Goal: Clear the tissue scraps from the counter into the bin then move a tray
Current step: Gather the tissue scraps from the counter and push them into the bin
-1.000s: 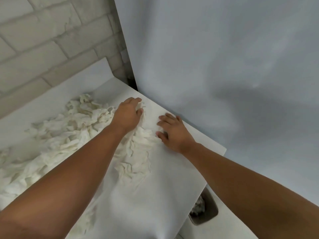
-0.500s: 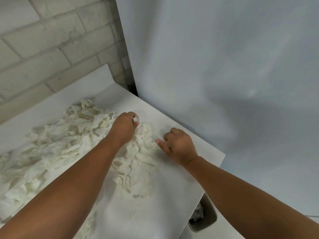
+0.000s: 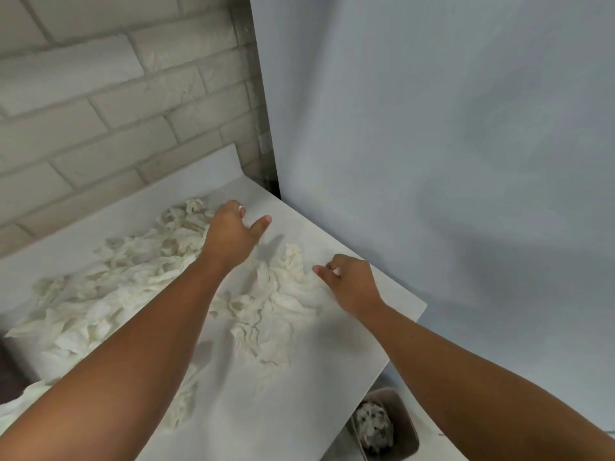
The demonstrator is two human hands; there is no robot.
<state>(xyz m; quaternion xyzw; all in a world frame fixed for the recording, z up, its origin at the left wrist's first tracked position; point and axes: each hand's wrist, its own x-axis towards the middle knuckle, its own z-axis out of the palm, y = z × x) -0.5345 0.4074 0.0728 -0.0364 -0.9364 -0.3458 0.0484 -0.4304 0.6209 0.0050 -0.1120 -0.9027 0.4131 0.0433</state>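
Observation:
White tissue scraps (image 3: pixel 266 314) lie in a loose heap on the white counter (image 3: pixel 299 404), with a bigger spread (image 3: pixel 109 294) running off to the left. My left hand (image 3: pixel 233 236) hovers over the far edge of the pile with its thumb spread; its fingers bend down out of sight. My right hand (image 3: pixel 351 284) rests on the counter at the heap's right edge. Its fingers are curled and its thumb touches the scraps. A grey bin (image 3: pixel 404 424) below the counter's right corner has scraps in it. No tray is visible.
A pale brick wall (image 3: pixel 116 111) backs the counter. A smooth grey-blue panel (image 3: pixel 432 161) closes it off on the right. The counter ends in a corner at the right (image 3: pixel 422 307), above the bin.
My left hand let go of its bunch and moved further out with its thumb spread. My right hand stayed at the heap's right edge with curled fingers. The view has tilted down a little.

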